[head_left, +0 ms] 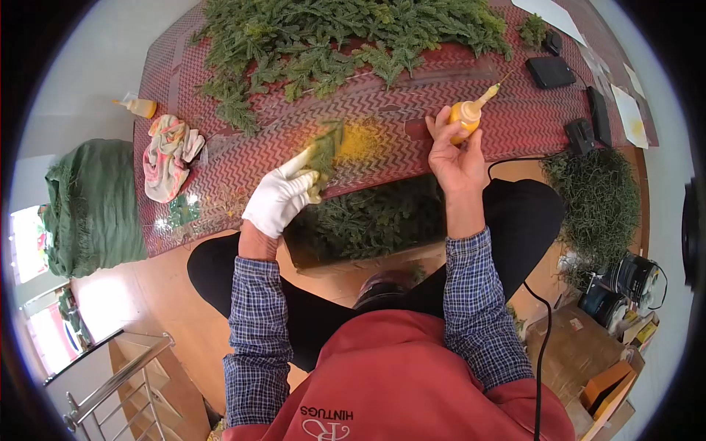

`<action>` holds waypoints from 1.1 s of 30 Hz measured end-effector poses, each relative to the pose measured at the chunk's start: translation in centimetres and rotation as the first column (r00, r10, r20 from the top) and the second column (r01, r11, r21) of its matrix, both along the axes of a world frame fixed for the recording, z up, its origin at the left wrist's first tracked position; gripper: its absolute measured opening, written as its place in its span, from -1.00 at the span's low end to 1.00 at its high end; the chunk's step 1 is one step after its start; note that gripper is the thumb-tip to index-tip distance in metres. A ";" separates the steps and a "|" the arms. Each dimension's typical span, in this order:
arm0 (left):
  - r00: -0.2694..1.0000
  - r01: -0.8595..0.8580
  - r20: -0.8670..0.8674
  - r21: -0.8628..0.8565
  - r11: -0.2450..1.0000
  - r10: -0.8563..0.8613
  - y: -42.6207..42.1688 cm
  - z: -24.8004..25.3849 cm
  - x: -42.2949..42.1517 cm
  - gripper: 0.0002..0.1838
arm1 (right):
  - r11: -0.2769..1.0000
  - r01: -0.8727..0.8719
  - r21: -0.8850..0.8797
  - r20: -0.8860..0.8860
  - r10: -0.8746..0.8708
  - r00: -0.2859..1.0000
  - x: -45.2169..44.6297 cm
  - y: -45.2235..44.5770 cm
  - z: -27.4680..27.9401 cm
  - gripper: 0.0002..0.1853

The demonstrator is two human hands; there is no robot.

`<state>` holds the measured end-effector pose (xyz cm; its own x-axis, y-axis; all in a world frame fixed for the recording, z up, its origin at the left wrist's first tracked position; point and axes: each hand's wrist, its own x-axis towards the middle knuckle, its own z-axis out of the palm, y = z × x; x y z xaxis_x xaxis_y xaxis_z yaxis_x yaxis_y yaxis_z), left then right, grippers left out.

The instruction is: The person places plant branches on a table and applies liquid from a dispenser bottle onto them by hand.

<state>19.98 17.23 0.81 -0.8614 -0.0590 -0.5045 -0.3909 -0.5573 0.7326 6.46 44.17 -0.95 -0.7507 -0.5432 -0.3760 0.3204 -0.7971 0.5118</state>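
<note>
Here, my gloved left hand (278,198) pinches a green sprig (323,156) over the red mat (279,128), beside yellow speckling (360,142); my bare right hand (457,163) curls around a yellow squeeze bottle (466,115), nozzle pointing away. Inverted lettering (327,414) on my red top (404,367) seemingly reads "HINTUGS".

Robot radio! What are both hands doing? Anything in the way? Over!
Gloved left hand: holding green sprig. Bare right hand: gripping yellow bottle, nozzle pointing away. Yellow specks between them on patterned table covering; no obstruction seen.
</note>
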 end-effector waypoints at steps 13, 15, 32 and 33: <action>0.981 0.194 -0.064 0.218 0.956 -0.184 2.1 2.3 2.8 -0.36 | 0.234 0.273 0.933 -0.344 0.799 0.493 3.4 -5.7 2.9 -0.64; 0.981 0.186 -0.102 0.261 0.947 -0.165 1.7 1.7 3.2 -0.36 | 0.202 0.276 0.940 -0.316 0.823 0.472 3.1 -6.2 2.9 -0.72; 0.980 -0.197 -0.062 -0.285 0.938 0.187 2.6 2.8 4.6 -0.59 | 0.085 0.366 0.927 -0.308 0.730 0.611 3.8 -7.3 2.9 -0.80; 0.976 -0.218 -0.075 -0.297 0.930 0.205 2.5 2.6 4.6 -0.60 | 0.062 0.391 0.918 -0.304 0.743 0.597 3.7 -7.2 2.7 -0.81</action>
<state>24.53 19.78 3.41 -0.8322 -0.3856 -0.3983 -0.2537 -0.3740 0.8921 10.19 36.92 1.72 -0.9238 -0.3405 -0.1752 0.2382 -0.1525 -0.9592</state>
